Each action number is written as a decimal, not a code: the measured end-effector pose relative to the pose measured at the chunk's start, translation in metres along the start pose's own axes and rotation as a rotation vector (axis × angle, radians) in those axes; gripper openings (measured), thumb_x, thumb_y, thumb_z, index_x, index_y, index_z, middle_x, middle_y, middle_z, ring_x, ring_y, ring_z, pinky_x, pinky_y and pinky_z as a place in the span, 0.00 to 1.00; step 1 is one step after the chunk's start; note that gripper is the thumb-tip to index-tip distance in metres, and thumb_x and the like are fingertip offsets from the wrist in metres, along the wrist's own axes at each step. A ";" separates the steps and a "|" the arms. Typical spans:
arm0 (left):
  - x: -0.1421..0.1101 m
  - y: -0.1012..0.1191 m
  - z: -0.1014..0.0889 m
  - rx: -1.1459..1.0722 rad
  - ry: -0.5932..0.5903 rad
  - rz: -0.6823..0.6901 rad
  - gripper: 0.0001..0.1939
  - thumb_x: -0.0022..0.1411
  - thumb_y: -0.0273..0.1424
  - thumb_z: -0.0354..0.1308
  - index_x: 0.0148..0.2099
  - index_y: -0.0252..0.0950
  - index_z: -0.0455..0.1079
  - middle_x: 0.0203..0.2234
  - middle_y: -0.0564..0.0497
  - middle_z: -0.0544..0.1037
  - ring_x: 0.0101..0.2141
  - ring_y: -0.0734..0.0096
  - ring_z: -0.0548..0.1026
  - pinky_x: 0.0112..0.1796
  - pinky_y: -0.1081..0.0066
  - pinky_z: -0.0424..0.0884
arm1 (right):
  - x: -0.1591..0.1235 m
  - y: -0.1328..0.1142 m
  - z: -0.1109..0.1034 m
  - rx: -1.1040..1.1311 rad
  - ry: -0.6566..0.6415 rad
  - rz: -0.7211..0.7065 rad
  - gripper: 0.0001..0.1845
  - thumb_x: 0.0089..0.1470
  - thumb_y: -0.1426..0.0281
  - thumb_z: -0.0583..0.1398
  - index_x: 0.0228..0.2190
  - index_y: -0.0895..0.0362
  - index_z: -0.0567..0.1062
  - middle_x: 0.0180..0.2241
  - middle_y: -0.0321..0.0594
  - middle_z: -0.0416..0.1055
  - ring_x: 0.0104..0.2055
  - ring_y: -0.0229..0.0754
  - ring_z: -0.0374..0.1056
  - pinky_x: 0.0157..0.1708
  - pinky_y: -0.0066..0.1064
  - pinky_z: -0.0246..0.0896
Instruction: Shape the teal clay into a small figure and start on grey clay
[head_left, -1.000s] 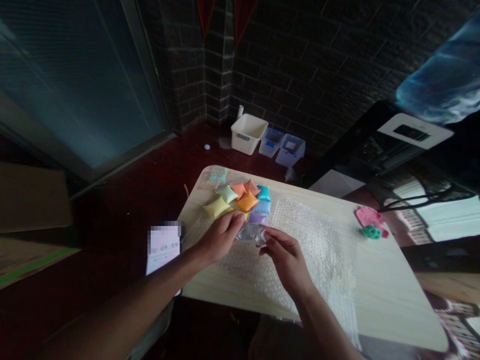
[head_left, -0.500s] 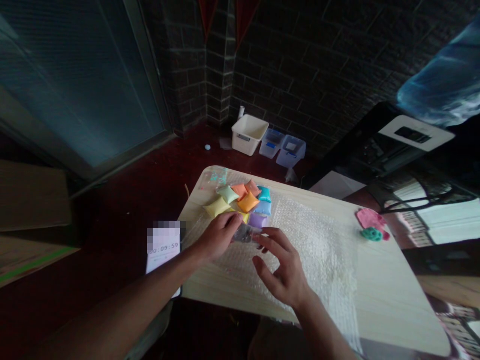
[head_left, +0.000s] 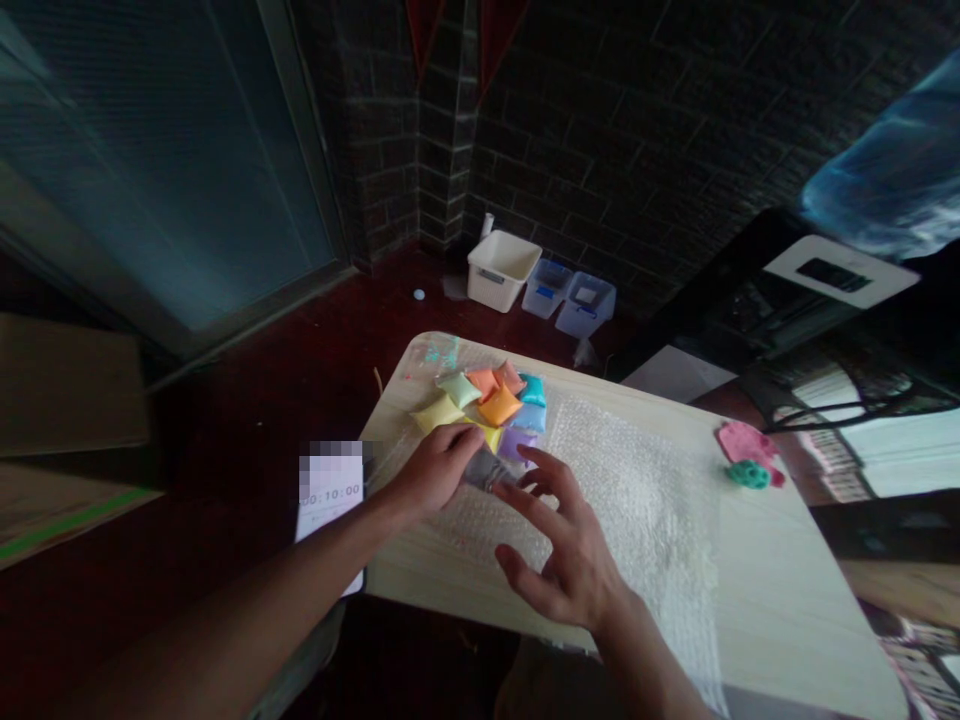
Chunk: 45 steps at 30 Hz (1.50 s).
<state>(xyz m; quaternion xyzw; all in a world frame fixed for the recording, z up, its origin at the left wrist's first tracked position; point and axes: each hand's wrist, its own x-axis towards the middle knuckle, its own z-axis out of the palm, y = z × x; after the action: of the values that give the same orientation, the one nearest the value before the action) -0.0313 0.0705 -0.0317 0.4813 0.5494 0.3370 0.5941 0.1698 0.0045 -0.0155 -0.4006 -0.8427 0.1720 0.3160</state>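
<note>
My left hand (head_left: 444, 462) is closed, its thumb and fingers pinching the edge of a small clear plastic bag (head_left: 482, 470). The bag looks greyish, and I cannot make out what is in it. My right hand (head_left: 559, 535) is open, thumb apart, with its fingertips at the bag's right end. Just beyond the hands lie several soft coloured packets, among them a purple packet (head_left: 517, 444), an orange packet (head_left: 499, 405) and a pale yellow packet (head_left: 439, 413). Bubble wrap (head_left: 622, 480) is spread beneath and to the right of the hands.
A phone (head_left: 330, 515) showing a timer is at the left edge of the table (head_left: 780, 590). Pink clay (head_left: 746, 443) and a green clay piece (head_left: 748, 474) lie at the right. A white basket (head_left: 499, 283) and clear plastic bins (head_left: 585, 305) stand on the floor behind.
The fingers of my right hand have shifted slightly left and down along the bag's right end. My left hand keeps its pinch. The phone's timer went from 09:59 to 10:00.
</note>
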 end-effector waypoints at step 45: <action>-0.021 0.007 0.013 0.391 0.259 0.561 0.14 0.74 0.31 0.44 0.36 0.39 0.67 0.28 0.49 0.79 0.28 0.65 0.77 0.31 0.68 0.66 | 0.006 -0.008 0.030 0.738 0.346 0.477 0.06 0.56 0.62 0.72 0.37 0.47 0.84 0.66 0.41 0.66 0.70 0.58 0.59 0.69 0.63 0.49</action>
<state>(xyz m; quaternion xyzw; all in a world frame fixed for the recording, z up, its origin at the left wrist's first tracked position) -0.0208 0.0502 -0.0187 0.6710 0.5207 0.4338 0.3008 0.1423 0.0030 -0.0312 -0.4669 -0.5446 0.4584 0.5247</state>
